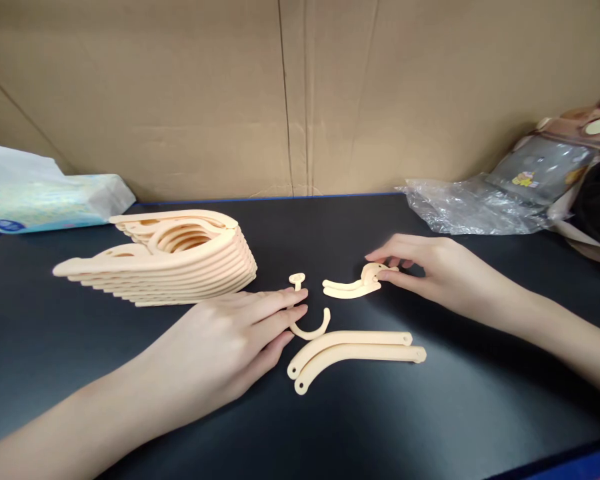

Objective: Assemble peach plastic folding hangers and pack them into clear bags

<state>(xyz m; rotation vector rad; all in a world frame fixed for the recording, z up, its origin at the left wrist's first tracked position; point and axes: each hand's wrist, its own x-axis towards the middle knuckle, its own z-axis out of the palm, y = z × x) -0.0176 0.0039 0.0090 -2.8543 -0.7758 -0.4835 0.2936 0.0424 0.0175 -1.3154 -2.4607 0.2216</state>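
On a black table (480, 400), my left hand (230, 340) lies flat with its fingers stretched out and together, their tips touching a small peach hook piece (311, 330). A tiny peach peg (297, 279) sits just beyond those fingertips. My right hand (430, 267) pinches the curved end of a short pair of peach plastic pieces (350, 287). Two long curved peach hanger arms (353, 350) lie side by side in front of both hands. A stack of several assembled peach folding hangers (170, 257) rests to the left.
A cardboard wall (300, 93) closes off the back of the table. A tissue pack (45, 200) lies at the far left. Crumpled clear plastic (475, 207) and a packaged item (555, 160) sit at the back right. A blue table edge (580, 463) shows near the bottom right.
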